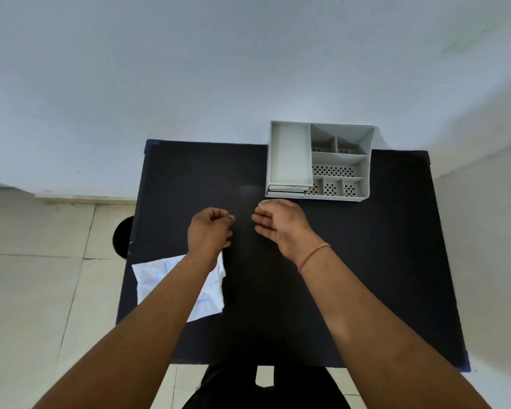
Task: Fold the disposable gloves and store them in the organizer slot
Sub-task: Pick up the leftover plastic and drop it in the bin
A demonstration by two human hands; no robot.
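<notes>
Head-camera view looking down on a dark counter [366,276] set against a pale wall [189,69]. Left hand [210,233] hovers above the middle of the counter, fingers curled inward with thumb and forefinger tips pinched together; whether anything thin is held between them cannot be told. Right hand [281,224] is just beside it, palm turned toward the left hand, fingers loosely extended and spread, holding nothing; a thin red thread [313,256] circles its wrist. White packet of disposable gloves [160,278] lies flat near the counter's left edge, partly covered by the left forearm, with faint blue marking on its surface. Grey organizer [319,160] stands at the far right-centre of the counter, close beyond the right hand; it has one long slot on its left side and several smaller compartments with perforated floors on its right. All visible compartments appear unfilled. Tiled floor [42,290] shows to the left.
</notes>
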